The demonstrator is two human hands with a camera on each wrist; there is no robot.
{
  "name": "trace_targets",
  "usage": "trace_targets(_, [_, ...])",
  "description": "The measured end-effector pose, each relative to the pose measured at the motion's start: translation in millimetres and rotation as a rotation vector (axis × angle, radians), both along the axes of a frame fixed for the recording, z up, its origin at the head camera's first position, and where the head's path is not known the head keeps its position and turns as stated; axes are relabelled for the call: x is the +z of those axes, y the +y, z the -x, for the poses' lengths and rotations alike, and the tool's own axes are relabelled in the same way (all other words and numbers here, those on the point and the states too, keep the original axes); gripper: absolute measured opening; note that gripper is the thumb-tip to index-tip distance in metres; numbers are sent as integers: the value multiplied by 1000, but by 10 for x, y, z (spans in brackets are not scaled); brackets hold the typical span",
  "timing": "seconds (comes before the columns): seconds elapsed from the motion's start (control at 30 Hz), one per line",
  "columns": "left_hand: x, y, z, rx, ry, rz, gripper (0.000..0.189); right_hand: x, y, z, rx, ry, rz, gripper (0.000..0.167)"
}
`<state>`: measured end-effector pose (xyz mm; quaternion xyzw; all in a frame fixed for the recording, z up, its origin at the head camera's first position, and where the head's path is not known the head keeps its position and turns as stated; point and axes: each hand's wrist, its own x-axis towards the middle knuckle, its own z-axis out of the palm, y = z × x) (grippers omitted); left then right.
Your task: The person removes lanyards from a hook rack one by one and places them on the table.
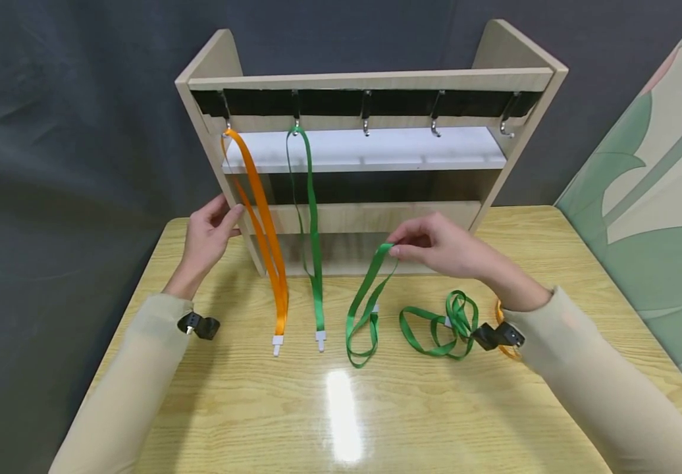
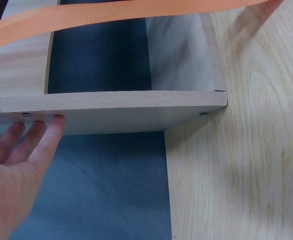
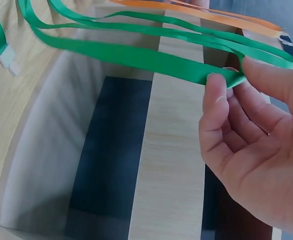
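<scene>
The grip of the right hand (image 1: 436,247) is closing thumb and forefinger on the upper end of a green lanyard (image 1: 369,278), pinching the strap flat. That lanyard is trailing down toward the near side in front of the rack, its white clip (image 1: 375,308) showing partway along; whether its lowest loop is touching the table (image 1: 246,408) cannot be told. The left hand (image 1: 207,237) is holding no lanyard; its fingers are reaching out fairly straight, the tips touching the outer face of the left side panel of a wooden rack (image 1: 341,81).

Close to the left hand, an orange lanyard (image 1: 262,205) is hanging from the leftmost of five metal hooks (image 1: 436,125). A hung green lanyard (image 1: 313,224) is dangling from the second hook, between the orange one and the pinched one. Both are ending in white clips toward the near side.

To the right, under the right forearm, a looped green lanyard (image 1: 430,351) is lying on the table, and beside it a second orange lanyard (image 1: 499,313) is showing partly behind the wrist. A dark curtain (image 1: 80,99) is covering the far and left background; a patterned cloth (image 1: 667,197) is filling the right.
</scene>
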<state>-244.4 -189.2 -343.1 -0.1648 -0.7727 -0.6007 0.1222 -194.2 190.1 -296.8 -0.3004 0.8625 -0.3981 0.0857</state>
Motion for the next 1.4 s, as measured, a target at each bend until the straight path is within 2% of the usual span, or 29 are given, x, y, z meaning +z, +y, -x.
trace_targets(0.23, [-7, 4, 8, 5, 1, 3, 44, -129, -24, -57, 14, -14, -55, 9])
trace_targets(0.5, [-5, -1, 13, 16, 13, 17, 42, -447, -85, -95, 12, -71, -113, 8])
trace_targets(0.83, [-5, 0, 11, 20, 16, 24, 41, -771, -154, -194, 31, -115, -143, 8])
trace_targets(1.03, [-9, -1, 17, 22, 17, 25, 41, -937, -198, -288, 32, -239, -175, 12])
trace_targets(1.2, [-13, 1, 22, 17, 18, 10, 41, -1059, -218, -359, 3, -334, -215, 14])
trace_targets(1.4, [-13, 2, 20, 19, 23, 17, 41, -1170, -242, -414, -36, -381, -231, 12])
